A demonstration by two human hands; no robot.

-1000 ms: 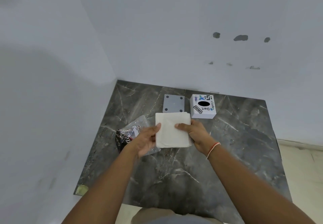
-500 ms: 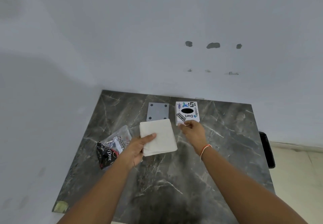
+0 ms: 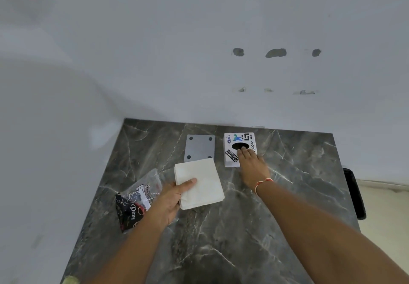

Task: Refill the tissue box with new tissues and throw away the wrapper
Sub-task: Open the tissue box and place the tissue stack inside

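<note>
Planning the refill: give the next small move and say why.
Probably take hold of the box with the right hand and lift it: fingers rest at its hole, its grey base plate lies apart, and the left hand holds the tissues ready.

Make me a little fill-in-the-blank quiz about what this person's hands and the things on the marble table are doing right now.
1. The left hand holds a stack of white ____.
2. The right hand reaches onto the white tissue box, its fingertips at the box's dark ____ opening.
3. The grey plate beside the box has ____ dark dots, one near each corner.
4. The crumpled wrapper lies on the table by the ____ hand.

Missing words: tissues; oval; four; left
</note>
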